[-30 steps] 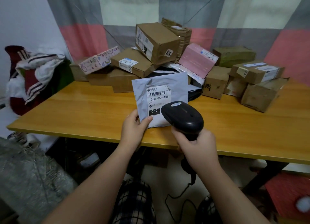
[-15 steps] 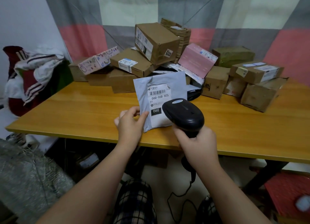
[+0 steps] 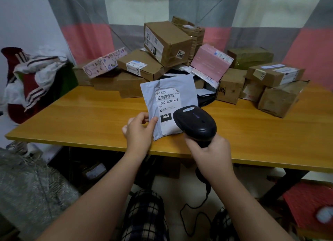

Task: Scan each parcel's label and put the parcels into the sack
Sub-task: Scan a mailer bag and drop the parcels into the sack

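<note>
the left hand pinches a grey mailer by its lower left edge, thumb on the front and the curled fingers wrapped round behind it. the mailer stands up off the table, just past those fingers, long axis running up and down with the top leaning a little to the left. its printed face is turned toward the person.

the white label sits upright on that face, just right of the thumb. it carries a barcode under a small logo with chinese characters, then "060-06B-A05", a small "A05", and "060" in white on a black block. the fine print below is too small to read.

the right hand is clenched round the handle of a black scanner. the scanner's head rises above those fingers and points away from the person at the label, covering its lower right corner. a cable hangs from the handle below the table edge.

beyond the mailer is a pile of parcels, mostly brown. the top box has a sticker reading "6205". a grey woven sack sits low, well left of the left hand, below the table.
</note>
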Motion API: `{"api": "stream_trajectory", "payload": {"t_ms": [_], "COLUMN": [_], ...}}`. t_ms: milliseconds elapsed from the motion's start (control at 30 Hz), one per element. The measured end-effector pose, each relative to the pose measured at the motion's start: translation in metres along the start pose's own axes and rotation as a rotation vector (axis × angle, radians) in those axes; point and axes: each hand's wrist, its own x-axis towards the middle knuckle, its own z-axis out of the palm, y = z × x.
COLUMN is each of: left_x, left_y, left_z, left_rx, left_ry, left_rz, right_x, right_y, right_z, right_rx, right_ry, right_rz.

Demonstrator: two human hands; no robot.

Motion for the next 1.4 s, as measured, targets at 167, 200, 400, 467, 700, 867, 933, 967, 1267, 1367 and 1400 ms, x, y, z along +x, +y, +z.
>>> {"api": "stream_trajectory", "payload": {"t_ms": [167,200,400,467,700,867,933,967,1267,1367,1400], "left_x": [-0.011,-0.016,-0.06,-0.081,-0.157,-0.179,-0.176,-0.173,-0.129,-0.132,-0.132], "left_y": [0.01,0.009,-0.036,-0.057,-0.113,-0.152,-0.165,-0.172,-0.218,-0.237,-0.239], "left_z": [-0.025,-0.035,-0.132,-0.171,-0.287,-0.327,-0.333,-0.335,-0.33,-0.305,-0.296], "left_rx": [-0.212,-0.231,-0.219,-0.091,0.355,0.831,0.965,1.024,1.341,1.441,1.418], "left_ry": [-0.003,0.006,0.274,0.363,0.446,0.205,0.078,0.012,-0.271,-0.527,-0.551], "left_rz": [0.012,0.013,-0.036,-0.042,-0.147,-0.104,-0.1,-0.116,-0.147,-0.375,-0.416], "right_x": [-0.002,-0.003,-0.025,-0.037,-0.097,-0.122,-0.125,-0.125,-0.114,-0.111,-0.111], "right_y": [-0.009,-0.012,-0.04,-0.05,-0.072,-0.077,-0.076,-0.075,-0.059,-0.053,-0.05], "right_z": [0.011,0.016,0.076,0.106,0.207,0.247,0.256,0.259,0.27,0.272,0.271], "right_rx": [-0.06,-0.082,-0.17,-0.186,-0.161,-0.209,-0.244,-0.26,-0.279,-0.289,-0.277], "right_ry": [-0.06,-0.083,-0.339,-0.429,-0.815,-0.91,-0.918,-0.926,-0.947,-0.93,-0.922], "right_rz": [-0.063,-0.092,-0.304,-0.354,-0.433,-0.469,-0.471,-0.475,-0.412,-0.354,-0.338]}}
